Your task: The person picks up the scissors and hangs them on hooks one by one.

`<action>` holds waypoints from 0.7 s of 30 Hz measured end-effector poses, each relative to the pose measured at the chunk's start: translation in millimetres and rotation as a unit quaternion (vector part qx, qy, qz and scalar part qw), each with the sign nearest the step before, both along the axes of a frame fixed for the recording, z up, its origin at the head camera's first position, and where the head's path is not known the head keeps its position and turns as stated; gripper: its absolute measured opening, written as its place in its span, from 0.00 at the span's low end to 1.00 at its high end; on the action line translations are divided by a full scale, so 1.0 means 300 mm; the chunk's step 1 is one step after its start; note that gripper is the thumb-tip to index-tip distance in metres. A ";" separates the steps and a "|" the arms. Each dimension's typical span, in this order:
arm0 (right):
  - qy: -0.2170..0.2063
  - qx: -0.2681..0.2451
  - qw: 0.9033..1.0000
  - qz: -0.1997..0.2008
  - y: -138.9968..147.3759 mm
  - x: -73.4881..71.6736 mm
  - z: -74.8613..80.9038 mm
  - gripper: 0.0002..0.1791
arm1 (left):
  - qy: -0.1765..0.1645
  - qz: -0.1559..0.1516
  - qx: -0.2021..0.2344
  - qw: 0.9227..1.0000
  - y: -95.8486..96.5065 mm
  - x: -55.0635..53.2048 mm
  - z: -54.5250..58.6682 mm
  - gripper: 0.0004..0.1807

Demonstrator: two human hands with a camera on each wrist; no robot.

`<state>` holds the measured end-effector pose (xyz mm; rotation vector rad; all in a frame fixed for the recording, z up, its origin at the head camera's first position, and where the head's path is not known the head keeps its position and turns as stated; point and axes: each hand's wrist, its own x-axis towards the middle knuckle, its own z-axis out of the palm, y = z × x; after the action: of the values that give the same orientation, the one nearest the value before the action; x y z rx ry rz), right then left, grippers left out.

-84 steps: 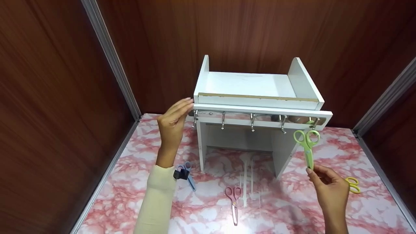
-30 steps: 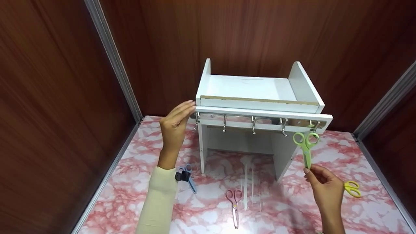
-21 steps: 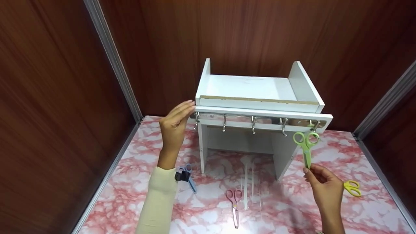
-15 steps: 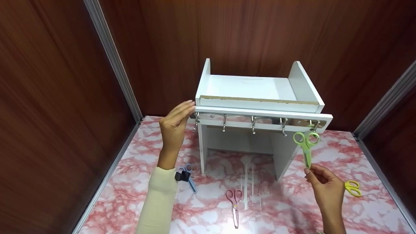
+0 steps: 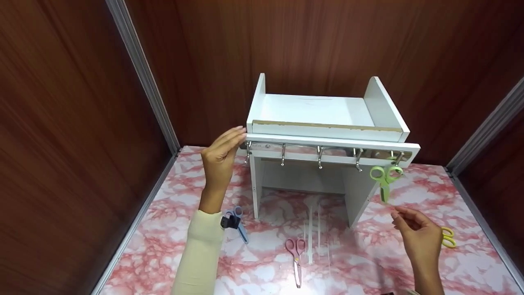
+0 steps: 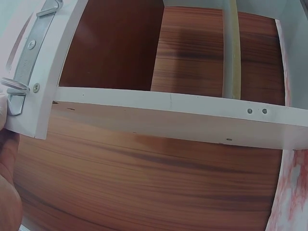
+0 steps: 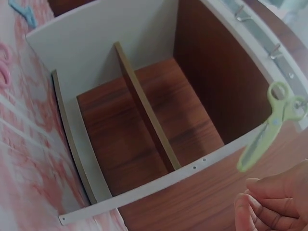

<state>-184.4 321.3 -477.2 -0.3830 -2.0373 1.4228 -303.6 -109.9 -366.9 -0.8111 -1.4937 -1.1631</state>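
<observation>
Green scissors [image 5: 384, 180] hang by one finger ring from the rightmost hook [image 5: 398, 159] of the hook rail [image 5: 327, 141], blades pointing down. Just below and right of the blade tips is my right hand [image 5: 421, 235], its fingers loosely curled with nothing in them. The right wrist view shows the same gap between hand [image 7: 276, 199] and scissors [image 7: 269, 127]. My left hand [image 5: 221, 159] holds the rail's left end with its fingertips. In the left wrist view, the hand [image 6: 9, 192] is partly cut off beside the end hook [image 6: 15, 91].
The rail is fixed along a white shelf unit [image 5: 323, 110] on a red-and-white marbled tabletop [image 5: 151, 246]. Pink scissors [image 5: 296, 258], blue scissors [image 5: 240, 229] and yellow scissors [image 5: 448, 237] lie on it. The yellow pair is partly hidden by my right hand. Dark wooden panels surround the table.
My right hand, which held the green scissors by the blades, has let go and moved slightly right. The scissors now hang from the hook alone. The left hand stays at the rail end.
</observation>
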 end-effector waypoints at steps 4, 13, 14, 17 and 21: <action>0.002 0.004 1.000 -0.003 0.022 -0.004 -0.003 0.13 | 0.000 0.000 0.002 1.000 0.001 0.000 0.001 0.11; -0.037 0.027 0.999 -0.004 0.077 -0.013 -0.001 0.14 | -0.004 0.002 0.002 1.000 0.005 0.003 0.002 0.11; -0.037 0.032 0.999 -0.003 0.083 -0.015 -0.002 0.14 | -0.005 0.002 0.000 1.000 0.005 0.003 0.002 0.11; -0.040 0.051 0.998 -0.001 0.098 -0.021 -0.009 0.14 | -0.005 0.000 -0.002 1.000 0.005 0.004 0.002 0.11; -0.055 0.076 0.996 0.002 0.114 -0.032 -0.025 0.13 | -0.004 -0.002 0.001 1.000 0.002 0.006 0.003 0.11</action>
<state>-194.1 355.6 -484.7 -0.4002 -2.2187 1.2623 -301.9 -109.1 -366.1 -0.8102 -1.4987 -1.1717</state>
